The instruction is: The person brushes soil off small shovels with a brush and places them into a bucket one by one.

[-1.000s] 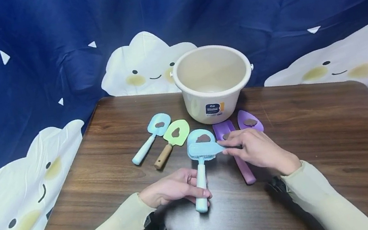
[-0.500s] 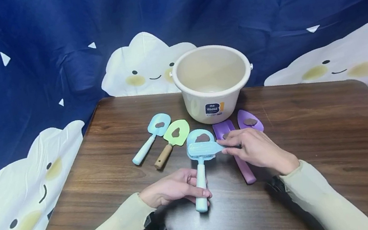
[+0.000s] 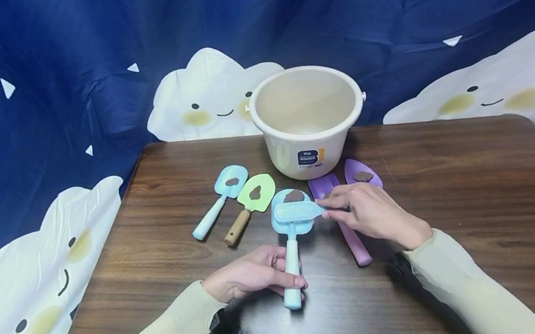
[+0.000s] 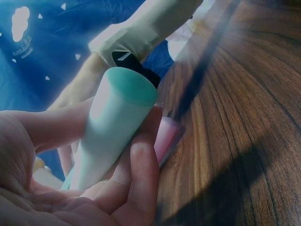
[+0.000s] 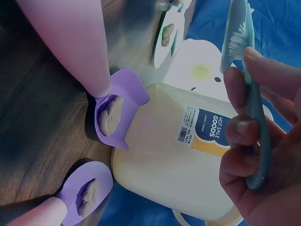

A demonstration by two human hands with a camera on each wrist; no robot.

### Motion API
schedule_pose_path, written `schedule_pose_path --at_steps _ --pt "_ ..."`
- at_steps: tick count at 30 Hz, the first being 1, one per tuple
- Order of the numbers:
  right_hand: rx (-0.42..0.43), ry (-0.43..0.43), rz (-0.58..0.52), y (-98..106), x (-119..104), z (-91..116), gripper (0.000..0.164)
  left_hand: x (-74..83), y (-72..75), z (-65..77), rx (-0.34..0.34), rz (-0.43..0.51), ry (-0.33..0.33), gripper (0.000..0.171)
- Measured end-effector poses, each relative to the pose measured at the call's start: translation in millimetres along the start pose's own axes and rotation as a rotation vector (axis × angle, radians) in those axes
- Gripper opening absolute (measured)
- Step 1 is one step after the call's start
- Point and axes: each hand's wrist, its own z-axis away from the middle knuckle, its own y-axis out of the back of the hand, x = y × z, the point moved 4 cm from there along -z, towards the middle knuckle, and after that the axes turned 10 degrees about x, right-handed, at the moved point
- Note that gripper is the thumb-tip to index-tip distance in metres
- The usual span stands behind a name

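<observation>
My left hand grips the pale handle of a light blue toy shovel; the left wrist view shows fingers and thumb around the handle's end. A brown lump sits on the shovel's blade. My right hand holds a light blue brush by its handle, bristles facing down, laid across the blade below the lump. In the right wrist view, white bristles show beside the blade, and fingers wrap the brush handle. The brush hides the blade's middle.
A cream bucket stands at the table's back. Left of the held shovel lie a small blue shovel and a green trowel. Purple shovel and purple pointed trowel lie to the right, partly under my right hand. All bear brown lumps.
The brush has shifted slightly up the blade toward the brown lump and tilted a little. My left hand keeps the shovel in the same place.
</observation>
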Motion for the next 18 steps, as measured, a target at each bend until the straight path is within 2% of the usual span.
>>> schedule_pose_path --at_steps 8,18 --pt "0.004 0.007 0.01 -1.1 2.5 -3.1 0.032 -1.3 2.5 1.1 0.02 -0.011 -0.009 0.019" --pt "0.036 0.044 0.02 -5.3 5.3 -8.8 0.032 -4.1 3.8 4.1 0.036 -0.019 -0.005 0.024"
